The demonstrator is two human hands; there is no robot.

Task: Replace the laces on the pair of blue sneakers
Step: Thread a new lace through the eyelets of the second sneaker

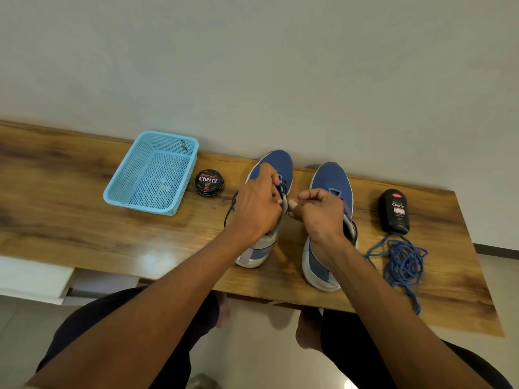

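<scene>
Both hands work at the left sneaker (276, 164): left hand (257, 207) grips its dark lace (282, 188), right hand (320, 213) pinches beside it.

Two blue sneakers (276, 167) (331, 178), one light blue basket (126, 186), one round polish tin (209, 181), one black polish bottle (394, 210), one tangled blue lace pile (404, 262), one wooden table (70, 206), two hands (257, 209) (320, 214)

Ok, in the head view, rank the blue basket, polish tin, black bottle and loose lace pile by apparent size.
1. Blue basket
2. Loose lace pile, spread out, so only roughly ranked
3. Black bottle
4. Polish tin
</scene>
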